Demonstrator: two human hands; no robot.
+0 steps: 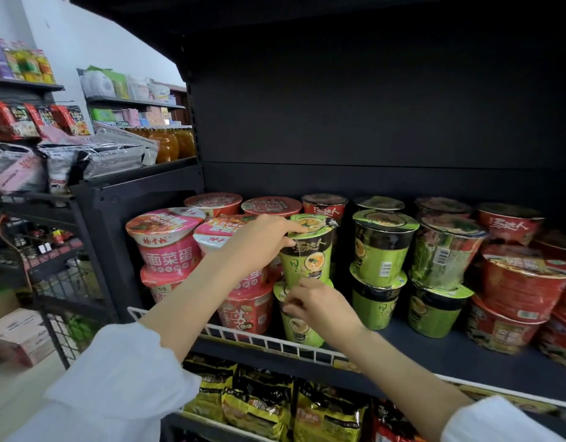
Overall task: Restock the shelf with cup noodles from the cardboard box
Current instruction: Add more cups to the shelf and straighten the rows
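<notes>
A: On the black metal shelf [434,352] with its white wire front rail [275,344], what stands there?

B: Stacked cups: pink-and-red paper bowls [166,240] at left, red tubs [517,282] at right, green ones between.

A: And the green paper cup noodle [310,260] in hand?

B: It sits atop a lower green cup [296,327], at the front, tilted slightly. The left hand [262,242] grips its rim, fingers over the lid, thumb under the lip.

A: The right hand [313,303]?

B: Fingers curled, pinching the lower cup's lid edge, just under the upper cup's base.
</notes>
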